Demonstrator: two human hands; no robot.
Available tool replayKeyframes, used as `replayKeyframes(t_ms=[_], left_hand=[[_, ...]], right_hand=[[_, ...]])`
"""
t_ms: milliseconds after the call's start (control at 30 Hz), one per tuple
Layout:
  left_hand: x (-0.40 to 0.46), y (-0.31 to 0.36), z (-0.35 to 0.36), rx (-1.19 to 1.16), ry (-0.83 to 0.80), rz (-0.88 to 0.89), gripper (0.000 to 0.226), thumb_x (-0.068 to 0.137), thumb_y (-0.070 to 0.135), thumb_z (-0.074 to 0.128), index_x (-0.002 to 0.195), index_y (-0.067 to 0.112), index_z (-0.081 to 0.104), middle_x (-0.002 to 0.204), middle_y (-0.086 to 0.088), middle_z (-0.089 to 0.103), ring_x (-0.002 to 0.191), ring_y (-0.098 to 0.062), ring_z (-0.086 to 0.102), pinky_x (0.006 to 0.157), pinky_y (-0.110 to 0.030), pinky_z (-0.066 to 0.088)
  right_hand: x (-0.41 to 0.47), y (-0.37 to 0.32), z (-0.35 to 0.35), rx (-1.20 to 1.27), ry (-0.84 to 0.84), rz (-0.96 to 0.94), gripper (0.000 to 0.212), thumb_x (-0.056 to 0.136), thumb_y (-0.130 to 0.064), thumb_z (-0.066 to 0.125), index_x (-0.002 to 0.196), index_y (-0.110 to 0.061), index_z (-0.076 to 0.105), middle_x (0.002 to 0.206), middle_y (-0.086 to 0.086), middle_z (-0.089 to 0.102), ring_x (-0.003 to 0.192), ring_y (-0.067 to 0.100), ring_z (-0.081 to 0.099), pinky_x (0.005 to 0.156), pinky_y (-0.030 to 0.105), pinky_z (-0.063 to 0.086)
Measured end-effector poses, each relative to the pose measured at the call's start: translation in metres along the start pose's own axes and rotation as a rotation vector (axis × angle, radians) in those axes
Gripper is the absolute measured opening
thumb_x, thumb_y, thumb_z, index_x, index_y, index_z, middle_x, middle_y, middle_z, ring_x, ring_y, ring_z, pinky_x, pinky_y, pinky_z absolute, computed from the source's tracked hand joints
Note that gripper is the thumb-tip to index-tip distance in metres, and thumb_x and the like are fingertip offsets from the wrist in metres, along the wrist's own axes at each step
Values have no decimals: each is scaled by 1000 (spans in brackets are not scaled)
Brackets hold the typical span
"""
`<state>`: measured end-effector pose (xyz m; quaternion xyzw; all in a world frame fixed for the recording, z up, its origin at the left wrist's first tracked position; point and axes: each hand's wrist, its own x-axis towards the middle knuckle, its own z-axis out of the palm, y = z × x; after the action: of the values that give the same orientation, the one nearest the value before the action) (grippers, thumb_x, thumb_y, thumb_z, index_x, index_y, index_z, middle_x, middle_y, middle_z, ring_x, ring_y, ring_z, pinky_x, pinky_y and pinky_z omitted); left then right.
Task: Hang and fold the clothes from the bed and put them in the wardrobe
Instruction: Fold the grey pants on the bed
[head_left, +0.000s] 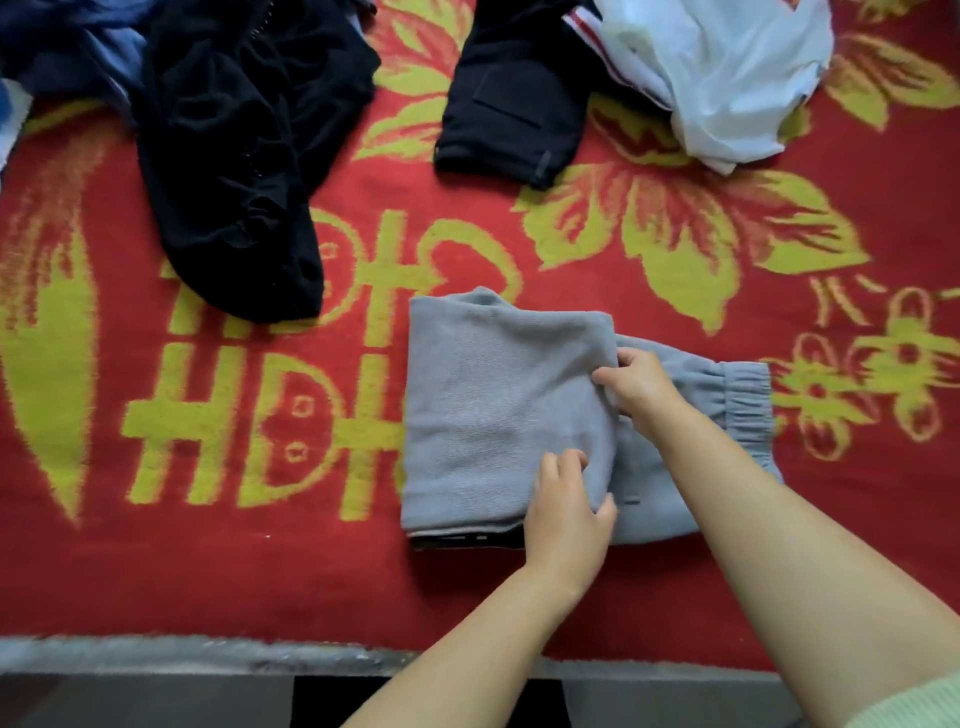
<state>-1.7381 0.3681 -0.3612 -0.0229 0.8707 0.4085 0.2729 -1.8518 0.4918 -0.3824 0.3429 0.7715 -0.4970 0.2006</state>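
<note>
head view: grey folded garment (493, 415) lying on red and yellow bed cover (260, 571) near front edge, elastic band end pointing right. left hand (566, 512) and right hand (641, 387) both on garment's folded edge, fingers curled and pinching grey cloth. farther back: black garment (234, 156), dark trousers (514, 93), white garment (727, 73).

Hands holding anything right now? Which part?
Both hands grip the grey trousers at the folded-over edge: right hand at the far end, left hand nearer.
</note>
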Motion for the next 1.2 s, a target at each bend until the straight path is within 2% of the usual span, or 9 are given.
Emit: replayKeyframes(t_ms=[167,300,367,467,600,700,833,967,1200], left_hand=[[4,-23,7,34,-126,32,30,92,27,55,120,14,51,107,-2,47,95,-17,50,82,-33,43],[33,-55,-60,3,415,19,22,87,8,60,109,7,58,93,-3,51,90,-22,52,84,-35,41],[63,-69,-95,45,520,-81,34,87,10,61,120,4,53,112,-12,52,109,-29,49,97,-36,36],[109,-81,-121,-228,259,-316,49,91,20,61,135,7,42,127,-15,53,112,-26,53,91,-30,40],[135,-85,-130,-491,29,-391,42,90,22,63,128,11,49,120,-8,63,91,-16,63,65,-28,48],[140,-81,-138,-519,-46,-364,42,90,23,63,128,12,50,118,-4,64,87,-9,63,59,-22,44],[146,-68,-154,-452,-169,-232,39,88,21,66,125,18,55,116,-3,68,102,-18,66,65,-24,50],[135,-47,-161,-364,-258,-150,37,88,15,64,123,21,55,110,-1,68,96,-16,66,63,-24,51],[115,22,-150,-330,-311,-100,31,88,10,59,116,23,54,94,5,67,75,-5,65,51,-19,50]], right_hand=[[11,27,-4,-235,109,34,36,83,0,47,118,-2,54,100,20,61,88,30,58,66,32,43],[-23,18,24,-472,305,-333,59,85,-6,53,141,-1,34,134,21,42,125,38,38,105,41,29],[-54,13,58,-427,88,-458,57,88,-13,55,141,-3,35,136,18,40,127,34,39,107,38,30],[-91,21,117,-601,-251,-334,85,90,-48,53,151,-11,7,157,14,9,146,28,8,116,48,13],[-111,28,157,-711,-196,-188,110,81,-67,51,149,-17,-18,155,14,-27,142,29,-26,107,66,-8],[-123,41,172,-795,-119,-148,123,75,-61,64,145,-15,-25,155,23,-19,143,40,-16,104,71,-6],[-126,46,185,-745,30,-102,127,31,-40,92,142,-8,38,135,29,49,124,42,50,93,65,38],[-129,46,168,-660,-26,-109,80,92,-12,51,150,-8,-4,159,16,10,147,22,11,117,42,13],[-151,17,154,-317,125,120,108,83,-60,56,150,-13,-15,158,7,13,146,21,14,115,45,20]])
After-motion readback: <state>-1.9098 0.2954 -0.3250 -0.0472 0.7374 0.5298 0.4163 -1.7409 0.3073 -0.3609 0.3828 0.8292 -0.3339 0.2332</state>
